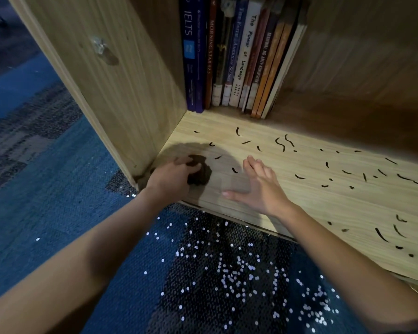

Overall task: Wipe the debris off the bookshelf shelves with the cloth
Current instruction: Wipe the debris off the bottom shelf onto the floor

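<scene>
**Cloth gripped at the front left corner of the shelf, debris spread to the right**

A blue patterned carpet [46,189] covers the floor in front of and beside the bookshelf. The bookshelf's light wooden shelf [299,203] runs from its upright left side panel [121,92] out past the right edge of the view. A row of books [241,56] stands at the back left corner of the shelf. The leftmost ones are upright against the side panel, and the rightmost lean to the left.

Both bare forearms reach in from below. The left hand [171,177] is at the front left corner of the shelf, close to the side panel, with its fingers curled round a dark, crumpled cloth [202,174] that rests on the shelf. The right hand [258,186] lies palm down just to the right of the cloth, near the front edge. Its fingers are straight and its thumb is spread towards the left, and it holds nothing.

The debris [280,143] is made up of short dark curved strands. They are scattered over the shelf behind the hands and all the way to the right, with more near the front edge at the far right. One strand [234,170] lies between the cloth and the right hand. Small white specks [239,276] dot the carpet below the front edge.
</scene>
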A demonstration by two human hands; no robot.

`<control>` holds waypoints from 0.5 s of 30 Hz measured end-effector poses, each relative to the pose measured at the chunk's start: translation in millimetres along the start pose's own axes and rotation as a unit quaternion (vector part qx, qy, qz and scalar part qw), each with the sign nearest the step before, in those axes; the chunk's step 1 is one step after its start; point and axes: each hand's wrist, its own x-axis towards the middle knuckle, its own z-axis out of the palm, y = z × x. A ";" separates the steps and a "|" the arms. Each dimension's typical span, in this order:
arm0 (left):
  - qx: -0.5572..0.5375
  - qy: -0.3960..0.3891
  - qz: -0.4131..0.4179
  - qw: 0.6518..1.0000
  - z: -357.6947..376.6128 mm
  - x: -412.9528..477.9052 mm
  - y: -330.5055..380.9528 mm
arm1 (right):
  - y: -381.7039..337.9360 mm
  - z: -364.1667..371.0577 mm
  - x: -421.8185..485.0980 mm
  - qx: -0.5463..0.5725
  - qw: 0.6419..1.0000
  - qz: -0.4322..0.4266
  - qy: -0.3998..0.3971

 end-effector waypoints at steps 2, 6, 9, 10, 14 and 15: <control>-0.015 0.016 -0.034 0.999 -3.4 15.3 -2.0 | 0.5 -0.2 -0.3 0.003 1.000 0.000 0.001; -0.031 0.017 -0.093 0.995 -12.1 37.4 8.3 | 1.0 -0.1 -0.8 0.010 1.000 -0.002 0.007; 0.012 0.029 -0.028 0.999 4.7 5.7 14.4 | 1.2 0.8 -0.2 0.010 1.000 -0.004 0.006; 0.016 0.034 -0.014 0.999 7.8 -2.7 13.9 | 0.7 0.3 0.1 0.011 1.000 -0.003 0.006; -0.037 0.024 -0.085 0.995 -5.8 26.5 9.2 | 1.9 0.7 0.0 0.011 1.000 -0.003 0.002; -0.052 0.011 -0.105 0.993 -10.9 35.2 8.6 | 1.9 1.0 0.6 0.015 1.000 -0.002 0.002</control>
